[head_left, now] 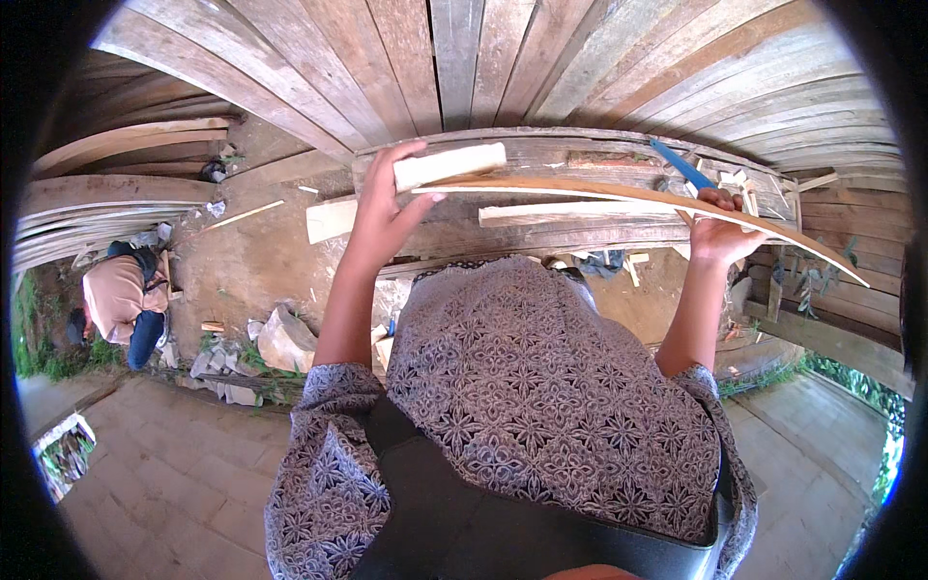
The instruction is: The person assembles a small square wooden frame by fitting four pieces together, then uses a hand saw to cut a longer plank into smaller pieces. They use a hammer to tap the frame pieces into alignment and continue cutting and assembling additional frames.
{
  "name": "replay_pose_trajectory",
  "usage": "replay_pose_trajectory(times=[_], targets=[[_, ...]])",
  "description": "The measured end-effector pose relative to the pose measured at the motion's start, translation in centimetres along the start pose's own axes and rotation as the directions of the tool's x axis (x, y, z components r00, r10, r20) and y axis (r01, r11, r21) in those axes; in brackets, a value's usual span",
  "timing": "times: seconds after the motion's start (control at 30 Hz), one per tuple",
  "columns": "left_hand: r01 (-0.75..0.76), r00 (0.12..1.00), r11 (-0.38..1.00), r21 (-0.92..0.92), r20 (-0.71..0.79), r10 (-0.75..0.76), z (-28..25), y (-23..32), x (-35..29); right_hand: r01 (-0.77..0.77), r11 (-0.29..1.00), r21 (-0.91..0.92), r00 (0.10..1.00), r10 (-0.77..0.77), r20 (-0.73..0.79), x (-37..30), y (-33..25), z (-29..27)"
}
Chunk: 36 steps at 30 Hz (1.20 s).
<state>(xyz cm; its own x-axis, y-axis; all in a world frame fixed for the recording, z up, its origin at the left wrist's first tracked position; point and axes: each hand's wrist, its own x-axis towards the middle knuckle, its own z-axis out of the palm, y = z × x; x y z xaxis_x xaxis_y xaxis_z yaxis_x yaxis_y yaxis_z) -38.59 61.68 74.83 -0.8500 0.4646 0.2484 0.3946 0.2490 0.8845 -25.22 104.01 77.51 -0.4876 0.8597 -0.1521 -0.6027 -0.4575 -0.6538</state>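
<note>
Above the patterned sleeves, both forearms are raised straight up from the lower part of the view. The left hand [387,208] is extended with its fingers closed over the end of a pale rectangular wood block [449,165], the thumb being set just below it near the left tip of a long thin curved wood strip [619,193]. The right hand [720,227] is held at about the same height, its fingers curled around the strip from beneath, so that the strip is carried between the two hands and runs on past the right hand toward the right rim. A blue blade-like tool [681,164] is seen lying just above the right hand on a stack of weathered planks [541,150]. Wood offcuts [735,182] are scattered beside it. At far left, a crouching person [121,300] is seen on the ground.
</note>
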Motion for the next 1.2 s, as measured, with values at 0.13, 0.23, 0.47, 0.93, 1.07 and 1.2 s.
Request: replay_pose_trajectory(times=[0.13, 0.23, 0.47, 0.93, 1.07, 1.2], targets=[[0.187, 0.981, 0.966, -0.179, 0.081, -0.175, 1.5, -2.1, -0.7, 0.141, 0.988, -0.069, 0.985, -0.147, -0.089, 2.8, -5.1, -2.0], [0.568, 0.821, 0.712, -0.413, 0.221, -0.527, 1.8, -4.8, -1.1, 0.318, 0.890, -0.326, 0.944, -0.328, 0.028, 6.1, -13.2, -6.2], [0.586, 0.698, 0.305, -0.751, 0.276, -0.661, 1.1, -3.8, 0.4, 0.458, 0.674, -0.580, 0.865, -0.490, 0.113, 2.9, -22.5, -1.3], [0.580, 0.761, 0.225, -0.783, 0.422, -0.493, -1.7, -3.0, 1.0, 0.400, 0.245, -0.883, 0.688, 0.556, 0.466, 5.4, -14.9, 0.7], [0.494, 0.816, 0.269, -0.827, 0.335, -0.470, -4.2, -3.6, -0.9, 0.353, 0.113, -0.929, 0.546, 0.781, 0.303, 4.2, -10.9, 3.4], [0.389, 0.793, 0.339, -0.857, 0.124, -0.596, -5.9, -2.7, -2.3, 0.338, 0.000, -0.941, 0.523, 0.831, 0.188, 3.5, -8.8, 5.3]])
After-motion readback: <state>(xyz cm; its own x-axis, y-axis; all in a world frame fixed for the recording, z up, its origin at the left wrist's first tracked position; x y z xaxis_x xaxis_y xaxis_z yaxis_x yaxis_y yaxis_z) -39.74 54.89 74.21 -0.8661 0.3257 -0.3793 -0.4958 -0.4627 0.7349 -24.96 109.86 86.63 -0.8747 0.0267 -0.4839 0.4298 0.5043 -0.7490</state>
